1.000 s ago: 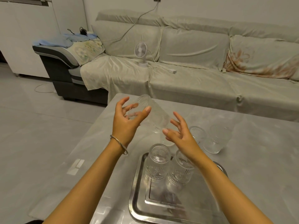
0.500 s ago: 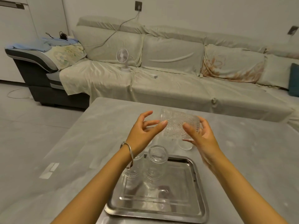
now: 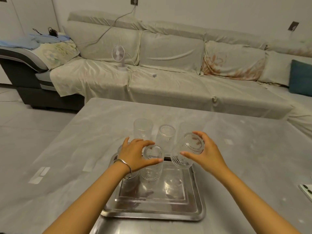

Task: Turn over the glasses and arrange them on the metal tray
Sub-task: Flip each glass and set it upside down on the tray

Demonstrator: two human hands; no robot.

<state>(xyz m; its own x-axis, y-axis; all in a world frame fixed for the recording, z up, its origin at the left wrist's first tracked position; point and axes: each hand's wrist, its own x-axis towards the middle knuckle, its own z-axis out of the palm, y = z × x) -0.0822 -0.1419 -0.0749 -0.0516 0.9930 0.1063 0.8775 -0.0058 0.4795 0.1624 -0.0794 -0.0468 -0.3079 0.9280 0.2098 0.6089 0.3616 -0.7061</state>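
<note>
A metal tray [image 3: 152, 215] lies on the grey table in front of me. An overturned ribbed glass [image 3: 151, 171] stands on its far middle, and my left hand [image 3: 135, 155] curls around that glass's top, thumb in front and fingers behind. Another glass [image 3: 129, 176] is mostly hidden under my left wrist. My right hand [image 3: 206, 153] grips a third glass [image 3: 184, 153], base up and tilted, at the tray's far right corner. Behind the tray, on the table, stand three more glasses: the left one [image 3: 143, 130], the middle one [image 3: 165, 135] and the right one [image 3: 185, 127].
A covered sofa [image 3: 168, 81] runs along the far side of the table, with a small white fan [image 3: 119, 55] and a cable on it. A white object [image 3: 306, 191] lies at the table's right edge. Pale tape marks [image 3: 39, 174] sit on the left.
My right hand has turned its glass base up and lowered it to the tray's far right corner. My left hand dropped from beside that glass onto the middle glass on the tray.
</note>
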